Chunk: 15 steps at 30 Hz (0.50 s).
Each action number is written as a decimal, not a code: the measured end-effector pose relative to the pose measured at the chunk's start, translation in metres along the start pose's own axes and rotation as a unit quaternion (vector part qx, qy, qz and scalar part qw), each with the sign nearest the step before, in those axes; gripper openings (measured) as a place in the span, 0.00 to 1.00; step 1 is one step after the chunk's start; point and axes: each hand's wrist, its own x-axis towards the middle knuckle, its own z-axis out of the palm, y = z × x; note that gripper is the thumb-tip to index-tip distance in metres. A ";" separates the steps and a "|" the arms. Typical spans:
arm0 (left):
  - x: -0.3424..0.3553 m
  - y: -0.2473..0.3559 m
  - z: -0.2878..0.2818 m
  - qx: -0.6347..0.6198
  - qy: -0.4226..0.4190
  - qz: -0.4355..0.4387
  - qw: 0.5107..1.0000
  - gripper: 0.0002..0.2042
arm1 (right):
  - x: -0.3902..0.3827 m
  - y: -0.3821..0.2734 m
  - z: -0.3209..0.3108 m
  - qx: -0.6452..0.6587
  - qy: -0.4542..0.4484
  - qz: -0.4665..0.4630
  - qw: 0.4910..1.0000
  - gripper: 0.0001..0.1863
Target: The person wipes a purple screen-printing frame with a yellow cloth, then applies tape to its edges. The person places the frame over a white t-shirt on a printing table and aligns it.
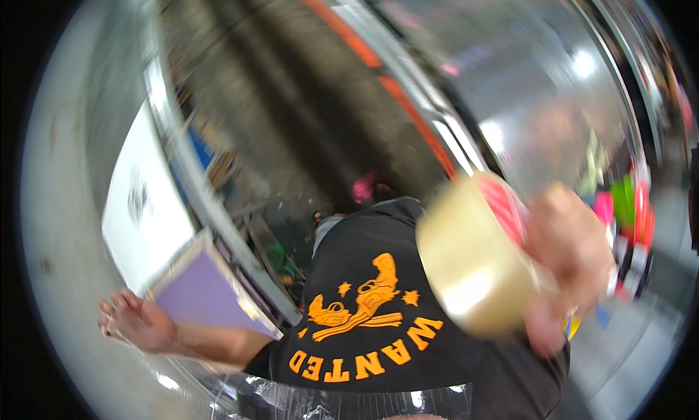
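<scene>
My right hand [571, 238] grips a wide roll of clear packing tape [473, 256], its fingers closed at the roll's red-lined core side. The roll is raised in front of my black shirt with an orange print, and both hand and roll are smeared by motion. At the far left, my left hand [142, 322] is lifted with its fingers apart and half bent. Nothing shows in it. Close beside that hand is a wood-edged frame with a purple panel [207, 296]. Beyond the frame lies a white sheet with a dark print [142, 209].
A long metal-edged table [164, 103] runs along the left. On the right stands a shiny grey work surface [510, 63] with an orange-striped edge. Bright-coloured items [630, 209] cluster past my right hand. A dark, stained floor [284, 92] lies between the tables.
</scene>
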 end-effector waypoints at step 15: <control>0.024 -0.153 0.293 -0.191 -0.355 -0.170 0.899 0.08 | -0.411 -0.079 -0.031 -0.288 0.329 0.720 0.540 0.32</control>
